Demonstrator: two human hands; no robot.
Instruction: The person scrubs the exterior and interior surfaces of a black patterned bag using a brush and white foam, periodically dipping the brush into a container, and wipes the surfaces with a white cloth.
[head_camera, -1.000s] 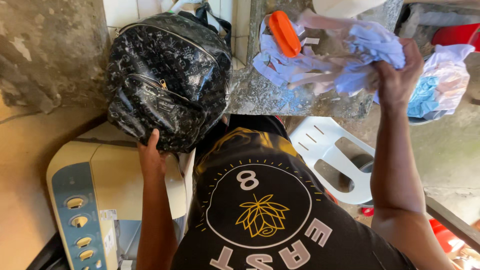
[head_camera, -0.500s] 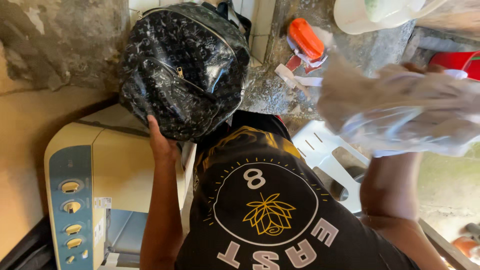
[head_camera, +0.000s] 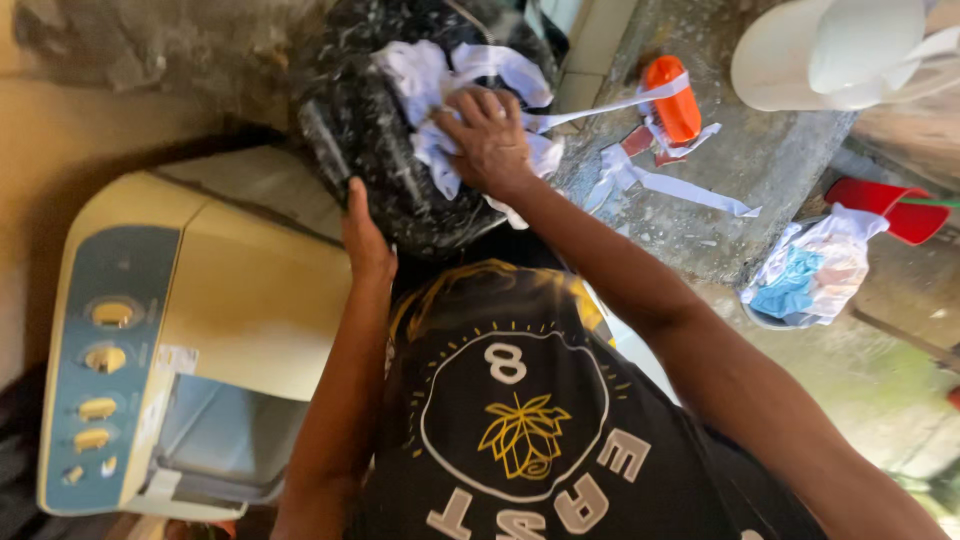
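Observation:
A shiny black patterned backpack (head_camera: 380, 150) stands on the cream washing machine (head_camera: 240, 300) against the wall. My left hand (head_camera: 365, 240) grips the backpack's lower edge. My right hand (head_camera: 490, 135) presses a bunched white cloth (head_camera: 430, 80) with long trailing strips against the backpack's front. The cloth covers part of the bag's upper side.
An orange scrubbing brush (head_camera: 672, 95) lies on the concrete ledge (head_camera: 740, 170) to the right. A white hat-like object (head_camera: 830, 50) sits at top right. A bag of cloths (head_camera: 810, 280) and a red tub (head_camera: 890, 205) lie further right. The machine's blue control panel (head_camera: 95, 380) is at the left.
My right hand has swung the white cloth from the right side over to the backpack and now presses it on the bag. My left hand has stayed on the backpack's lower edge.

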